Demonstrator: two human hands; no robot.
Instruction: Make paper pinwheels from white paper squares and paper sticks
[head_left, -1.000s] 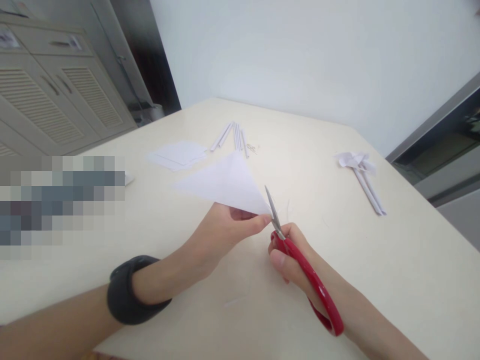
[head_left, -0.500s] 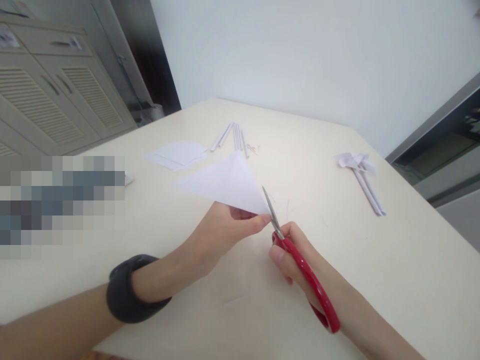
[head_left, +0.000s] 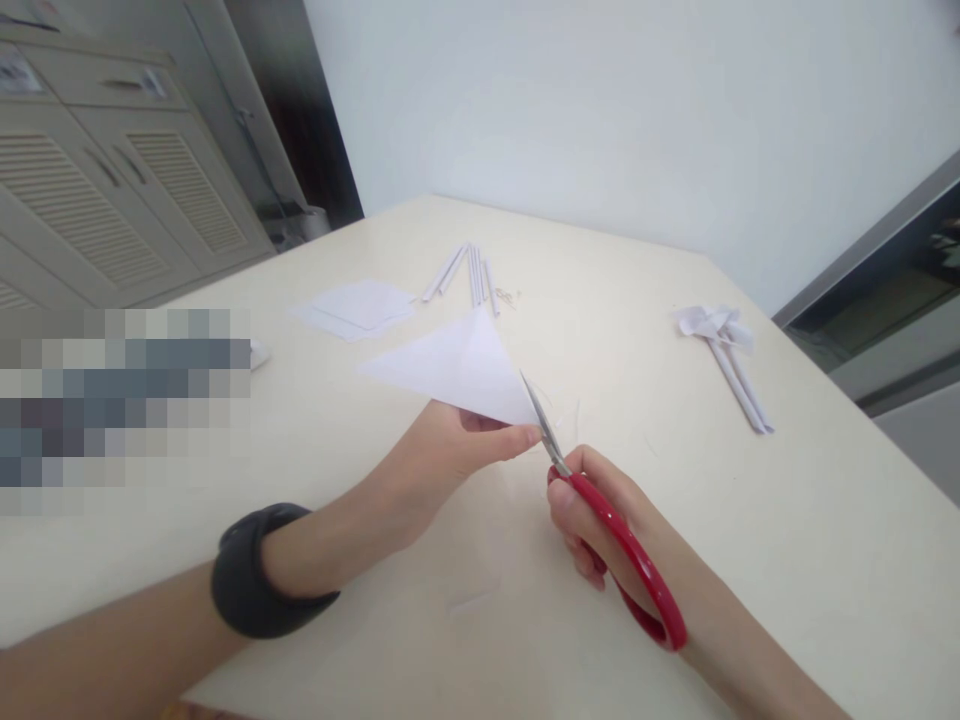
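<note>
A folded white sheet of paper (head_left: 457, 365), triangular in outline, is pinched along its near edge by my left hand (head_left: 457, 450). That wrist wears a black band. My right hand (head_left: 592, 510) grips scissors (head_left: 630, 545) with red handles, its fingers around them. Their metal blades point away from me and lie along the paper's right edge, close to my left thumb tip. Whether the blades are fully closed is hard to make out. Thin paper slivers (head_left: 577, 418) lie on the table just beyond the scissors.
On the white table (head_left: 750, 560), flat paper sheets (head_left: 356, 308) lie at the back left. Several rolled paper sticks (head_left: 476, 275) and small rubber bands (head_left: 508, 297) are behind my work. Paper pinwheels (head_left: 716, 325) on rolled sticks rest at the right. A paper strip (head_left: 474, 600) lies nearer me.
My right-hand fingers have curled closer around the scissor handles, and the blades look closer together along the paper's edge. The paper has shifted slightly right.
</note>
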